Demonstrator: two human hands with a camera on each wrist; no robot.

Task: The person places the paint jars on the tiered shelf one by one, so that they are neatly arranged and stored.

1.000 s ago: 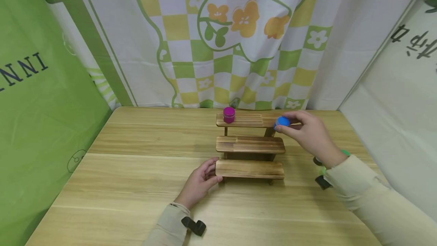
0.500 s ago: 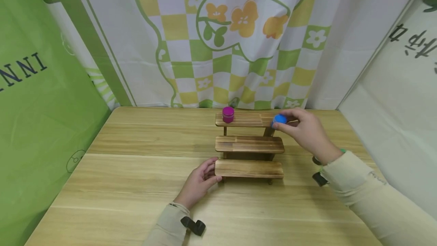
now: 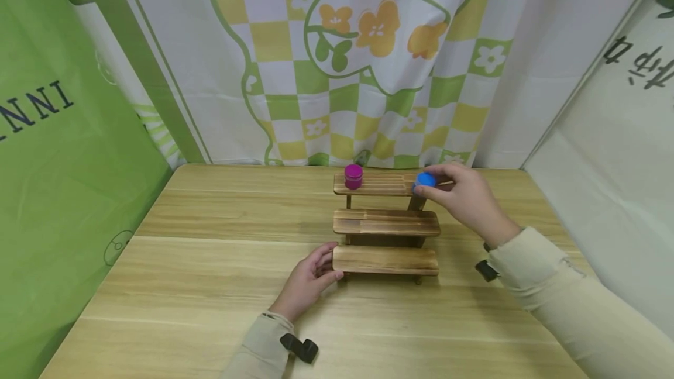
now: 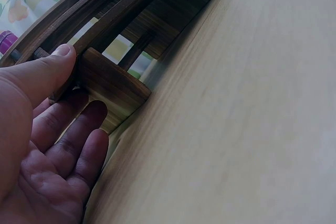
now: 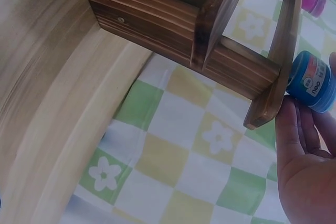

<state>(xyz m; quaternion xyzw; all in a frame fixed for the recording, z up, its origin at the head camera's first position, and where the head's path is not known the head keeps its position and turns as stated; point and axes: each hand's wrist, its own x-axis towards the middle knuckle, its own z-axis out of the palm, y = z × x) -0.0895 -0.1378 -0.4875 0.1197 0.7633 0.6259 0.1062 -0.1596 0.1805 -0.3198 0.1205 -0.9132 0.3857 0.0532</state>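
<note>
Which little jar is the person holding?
The blue jar, pinched in the right hand; the purple jar stands untouched on the left of the top shelf.

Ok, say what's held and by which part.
The right hand holds the blue jar by its sides; the left hand, the wooden stand's bottom step by its left end.

In the head view, dark capital letters (image 3: 39,104) reading "NNI" are printed on the green cloth (image 3: 79,192) at left, cut off by the edge. Black characters (image 3: 639,64) are borne by the white cloth (image 3: 605,192) at right; they cannot be read with certainty, nor can the label (image 5: 315,75) on the blue jar (image 5: 302,69).
</note>
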